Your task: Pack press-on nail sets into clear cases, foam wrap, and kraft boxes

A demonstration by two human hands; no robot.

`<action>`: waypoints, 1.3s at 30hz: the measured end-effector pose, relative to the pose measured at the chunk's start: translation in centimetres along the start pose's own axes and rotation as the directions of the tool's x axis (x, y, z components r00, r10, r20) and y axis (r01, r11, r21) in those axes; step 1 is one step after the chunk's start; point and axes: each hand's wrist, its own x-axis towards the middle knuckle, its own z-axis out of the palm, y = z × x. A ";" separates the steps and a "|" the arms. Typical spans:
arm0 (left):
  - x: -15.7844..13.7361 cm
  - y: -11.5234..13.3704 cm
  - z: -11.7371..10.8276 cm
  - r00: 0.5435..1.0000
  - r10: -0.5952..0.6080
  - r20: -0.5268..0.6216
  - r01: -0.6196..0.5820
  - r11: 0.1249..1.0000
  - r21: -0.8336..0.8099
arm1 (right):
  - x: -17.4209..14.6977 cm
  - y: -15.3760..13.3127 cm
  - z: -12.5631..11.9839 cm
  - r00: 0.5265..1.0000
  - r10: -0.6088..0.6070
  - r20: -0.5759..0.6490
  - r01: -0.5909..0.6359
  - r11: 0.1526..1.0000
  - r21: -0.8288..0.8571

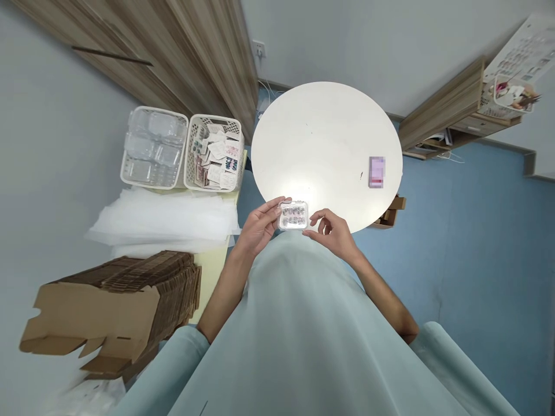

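A small clear plastic case (293, 215) is in my left hand (259, 226), pinched at its left end between thumb and fingers. Two rows of small dark and pinkish pieces, which look like false nails, show inside it. The case is over the near edge of the round white table (321, 133). Just off its right end is my right hand (332, 231), fingers bent and apart from the thumb, with nothing visible between them. Whether the right fingertips touch the case is hard to see.
A purple pack (376, 172) lies on the table's right side. To the left stand a basket of clear boxes (154, 144), a basket of cards (214, 153), white foam sheets (165, 222) and folded cardboard boxes (108, 312). A brown carton (388, 216) sits below the table's right edge.
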 end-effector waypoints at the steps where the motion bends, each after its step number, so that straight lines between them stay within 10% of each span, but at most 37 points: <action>1: 0.1 0.0 0.0 1.000 0.002 -0.003 -0.002 1.000 0.000 | 0.0 0.1 0.0 0.999 0.037 0.002 -0.037 0.999 0.010; 12: -0.3 0.4 0.8 0.999 0.033 0.032 -0.035 0.996 0.081 | 0.6 0.7 0.4 0.956 0.217 0.199 -0.270 0.915 0.300; 19: -0.5 0.9 -0.7 0.995 -0.023 -0.096 0.072 0.833 0.549 | 2.2 1.6 0.7 0.954 0.256 0.157 -0.298 0.875 0.381; 25: -0.1 0.7 -1.9 0.994 0.012 -0.108 0.057 0.785 0.617 | 3.6 1.8 1.5 0.945 0.280 0.168 -0.322 0.888 0.327; 39: 7.9 -3.1 -9.7 0.986 0.000 -0.167 0.110 0.752 0.650 | 11.0 7.7 6.5 0.927 0.343 0.155 -0.369 0.910 0.190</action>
